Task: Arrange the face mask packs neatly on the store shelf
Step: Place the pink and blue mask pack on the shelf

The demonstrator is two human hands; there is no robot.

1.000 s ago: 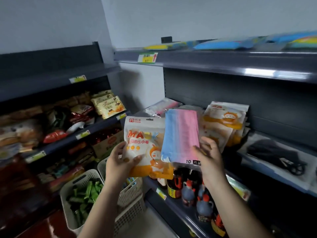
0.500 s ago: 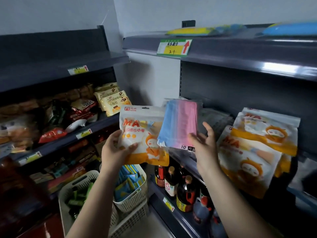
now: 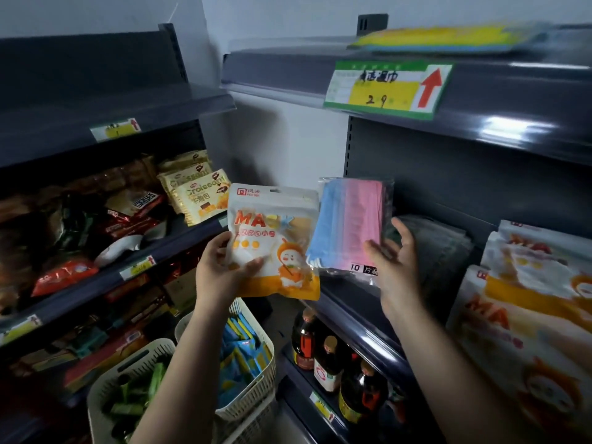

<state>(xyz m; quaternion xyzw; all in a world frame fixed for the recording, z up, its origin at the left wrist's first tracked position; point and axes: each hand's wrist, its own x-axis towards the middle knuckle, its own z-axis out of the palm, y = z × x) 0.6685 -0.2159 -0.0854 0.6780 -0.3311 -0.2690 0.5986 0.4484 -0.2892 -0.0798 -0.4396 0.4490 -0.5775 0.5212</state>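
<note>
Your left hand (image 3: 221,270) is gripping a white and orange mask pack (image 3: 274,241), thumb across its front and fingers (image 3: 224,243) curled behind its left edge, holding it upright in the air in front of the corner where the two shelf units are meeting. Your right hand (image 3: 392,267) is pressing against a clear pack of blue and pink masks (image 3: 350,224); the fingers are spread open with the thumb lying on the front of the pack near its lower edge, so it is supporting rather than clenching. This pack is standing nearly upright at the left end of the middle shelf (image 3: 362,318), its left side overlapping the right edge of the white and orange one. Just behind your right hand, a stack of dark packs (image 3: 439,248) is lying on the same shelf, and further right, more white and orange packs (image 3: 525,302) are leaning against the back panel. A green and yellow price tag (image 3: 387,88) is sitting on the edge of the upper shelf (image 3: 512,123), with flat yellow and blue packs (image 3: 448,38) lying above it, blurred. Below, brown bottles (image 3: 330,360) are standing on the lower shelf. On the left unit, croissant bags (image 3: 198,193) are standing among snacks, and two white baskets (image 3: 253,398) are sitting underneath.
</note>
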